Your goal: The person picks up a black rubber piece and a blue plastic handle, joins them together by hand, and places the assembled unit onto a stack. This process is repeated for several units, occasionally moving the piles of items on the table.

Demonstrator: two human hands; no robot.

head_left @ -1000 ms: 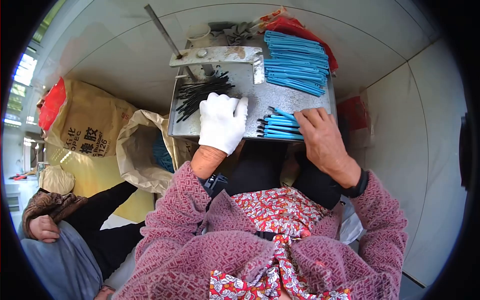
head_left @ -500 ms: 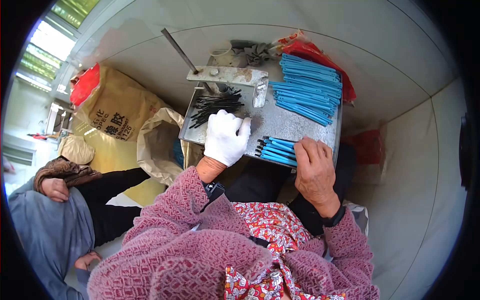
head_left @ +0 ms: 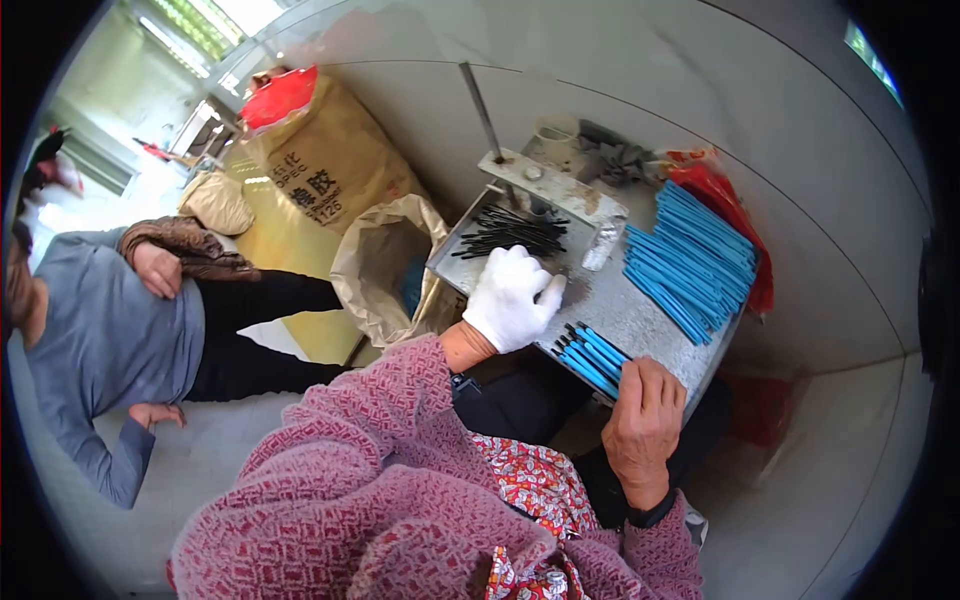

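Resting gloved left hand (head_left: 510, 298) flat, fingers together, on counter (head_left: 640, 318) beside black rods (head_left: 508, 232); pressing right hand (head_left: 643, 418), fingers loosely together, against small blue bundle (head_left: 592, 357) at counter's near edge.

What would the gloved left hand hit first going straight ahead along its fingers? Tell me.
Probably the pile of black sticks, just beyond the left hand on the metal tray; depth is uncertain.
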